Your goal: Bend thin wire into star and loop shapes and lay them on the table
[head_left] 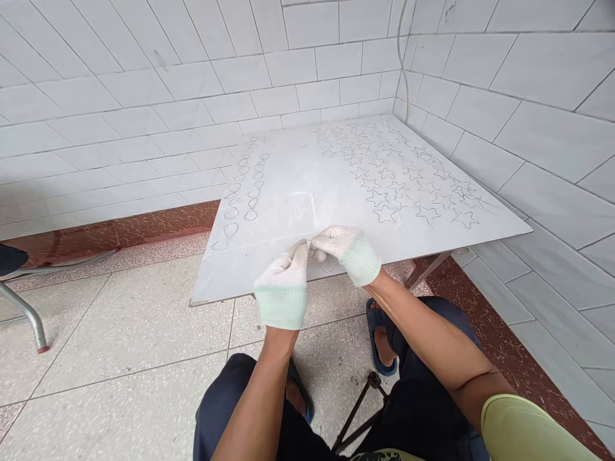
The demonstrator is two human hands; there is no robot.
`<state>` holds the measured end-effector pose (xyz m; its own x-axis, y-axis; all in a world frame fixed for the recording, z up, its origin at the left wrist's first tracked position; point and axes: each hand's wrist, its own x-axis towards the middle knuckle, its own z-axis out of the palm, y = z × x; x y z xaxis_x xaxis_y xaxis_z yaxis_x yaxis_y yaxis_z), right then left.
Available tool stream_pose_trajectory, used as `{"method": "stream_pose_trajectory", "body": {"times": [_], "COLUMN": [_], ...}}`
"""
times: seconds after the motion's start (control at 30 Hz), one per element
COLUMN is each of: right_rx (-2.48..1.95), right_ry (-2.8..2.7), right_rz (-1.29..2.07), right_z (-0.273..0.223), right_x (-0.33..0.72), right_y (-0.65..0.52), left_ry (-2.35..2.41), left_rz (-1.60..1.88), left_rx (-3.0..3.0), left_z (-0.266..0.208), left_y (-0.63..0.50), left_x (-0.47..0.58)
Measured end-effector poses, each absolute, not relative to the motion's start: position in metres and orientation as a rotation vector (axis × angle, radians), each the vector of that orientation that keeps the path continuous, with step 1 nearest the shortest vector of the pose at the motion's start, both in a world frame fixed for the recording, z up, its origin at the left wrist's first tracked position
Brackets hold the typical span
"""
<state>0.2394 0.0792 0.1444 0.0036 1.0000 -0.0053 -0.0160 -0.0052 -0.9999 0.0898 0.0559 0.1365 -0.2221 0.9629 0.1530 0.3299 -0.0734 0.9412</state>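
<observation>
While the person sits up close to the bench (240, 269), both gloved hands meet just over its near edge, and the thin wire (329, 271) is caught between them. The left hand (283, 275) has its fingers drawn together on the wire, thumb and fingertips in a pinch; the right hand (346, 248) comes in from the other side and pinches too, with a small curve of wire showing beneath its fingers. Just which bit lies under each fingertip I can't make out from here.

I'd judge the piece to weigh next to nothing. It looks springy rather than soft: stiff enough to keep a curve, thin enough to bend out of true under a careless squeeze. Smooth wire may well roll or slide under glove fabric, so I'd take it right at the tips, close to whatever bend matters, with the second hand steadying it near by. Holding it far out along a loop would likely let it flex and twist.

Farther up the bench lie star-shaped outlines (385, 212) on the right and twisted loops (254, 186) on the left, slender enough that lifting one by an edge could snag its neighbour.
</observation>
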Motion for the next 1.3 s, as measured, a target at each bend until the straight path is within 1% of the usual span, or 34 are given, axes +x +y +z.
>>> {"method": "stream_pose_trajectory", "body": {"times": [0.13,0.23,0.57,0.8,0.97,1.1,1.3], "right_rx": [-1.204,-1.212,-1.260,-1.249,-1.281,-1.358,-1.362], "right_ry": [-1.219,-1.245,-1.274,-1.539,-1.618,-1.618,-1.639], "right_rz": [1.206,1.206,1.149,1.197,1.248,1.200,1.150], "right_z": [0.151,0.152,0.161,0.161,0.165,0.167,0.162], "right_x": [0.245,0.247,0.258,0.266,0.266,0.262,0.257], "right_y": [0.080,0.079,0.081,0.080,0.076,0.074,0.077], "left_ry": [1.278,1.196,1.512,1.500,1.487,1.552,1.635], "left_rz": [1.317,1.312,1.239,1.210,1.169,1.215,1.330], "left_rx": [1.246,1.185,1.333,1.326,1.349,1.374,1.498], "left_z": [0.134,0.131,0.146,0.149,0.146,0.143,0.130], "left_y": [0.064,0.068,0.063,0.060,0.061,0.060,0.060], "left_x": [0.085,0.083,0.077,0.081,0.082,0.085,0.087]}}
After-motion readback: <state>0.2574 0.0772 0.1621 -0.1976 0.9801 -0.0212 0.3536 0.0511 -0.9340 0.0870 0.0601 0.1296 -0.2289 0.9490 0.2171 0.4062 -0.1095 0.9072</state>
